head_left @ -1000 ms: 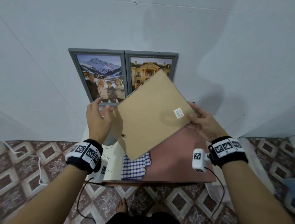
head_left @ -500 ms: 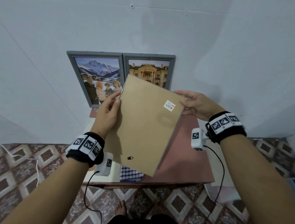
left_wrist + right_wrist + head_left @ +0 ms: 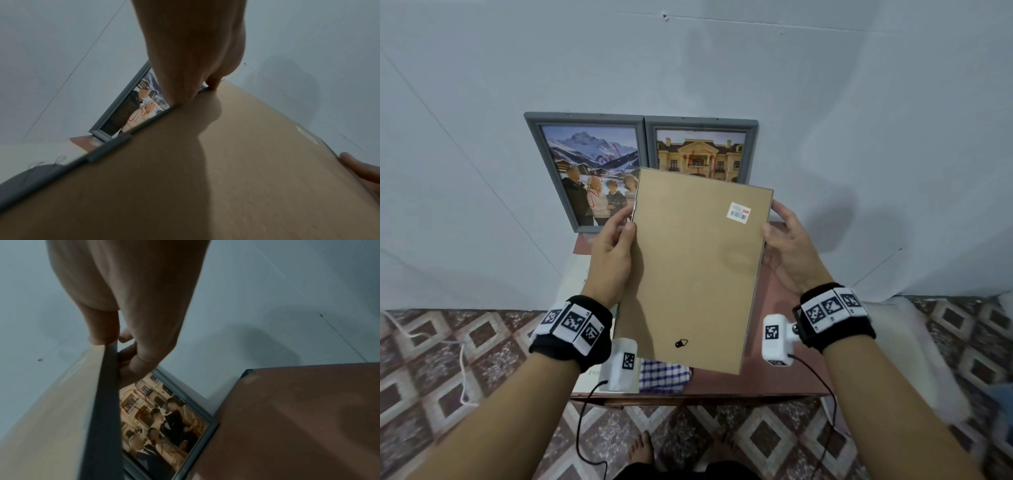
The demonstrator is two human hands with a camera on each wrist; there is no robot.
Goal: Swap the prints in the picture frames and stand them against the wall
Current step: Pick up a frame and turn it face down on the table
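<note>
- My left hand (image 3: 613, 253) pinches the left long edge of the third frame (image 3: 698, 267), fingers (image 3: 212, 83) curled over the rim and thumb on the backing.
- My right hand (image 3: 787, 250) grips the opposite long edge; in the right wrist view the thumb (image 3: 102, 331) sits on the back while the other fingers wrap under to the front.
- The third frame hangs in the air between my hands above the tabletop (image 3: 784, 373), back side toward me and nearly upright in portrait.
- Its back is plain brown board with a barcode sticker (image 3: 739, 212) near the far corner and a small black hanger (image 3: 680, 343) near the close end; the rim is grey.
- I cannot see its front, so I can't say which print it carries.
- Two grey frames already lean on the wall (image 3: 859, 102) side by side: the mountain frame (image 3: 589, 171) and the mansion frame (image 3: 705, 150), touching.
- My read: I am at the placing step, and next comes turning the frame to face outward and setting its lower edge down beside the others.
- A checked cloth (image 3: 664, 377) lies at the near edge.
</note>
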